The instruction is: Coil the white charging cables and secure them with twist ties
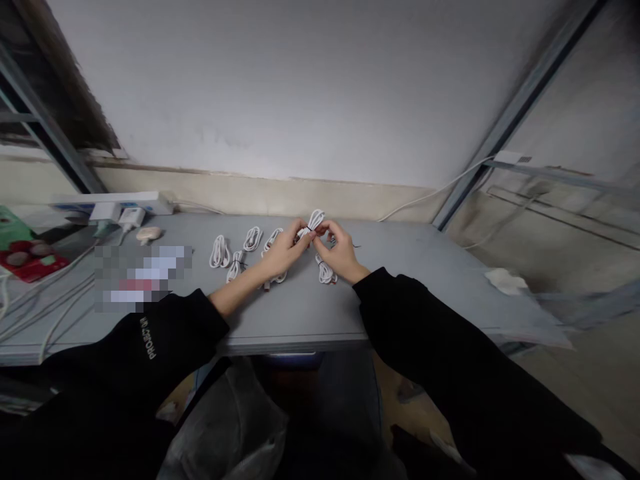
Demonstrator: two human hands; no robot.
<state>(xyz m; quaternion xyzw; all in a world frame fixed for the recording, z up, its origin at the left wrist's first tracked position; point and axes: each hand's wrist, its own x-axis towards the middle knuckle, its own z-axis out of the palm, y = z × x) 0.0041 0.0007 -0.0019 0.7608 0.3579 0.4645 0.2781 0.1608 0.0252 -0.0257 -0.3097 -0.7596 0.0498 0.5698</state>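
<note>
Between both hands, above the grey table, is a coiled white cable (315, 219) with a dark tie around its middle. My left hand (290, 248) grips the coil from the left, fingers closed on it. From the right, my right hand (340, 252) has thumb and fingers pinched at the dark tie; its fingertips are partly hidden. Under the right hand lies another white cable bundle (325, 271). Left of the hands are several more coils: a coiled cable (219, 252), a smaller coil (253, 238) and a tied bundle (235, 267). Others are partly covered by my left forearm.
A white power strip (150, 202) with plugged-in chargers (131, 219) stands at the back left. Near it are a pale case (149, 234), a red box (35, 260) and loose cables. Crumpled white paper (506, 281) lies at right. Metal posts (465, 175) flank the grey table (400, 267).
</note>
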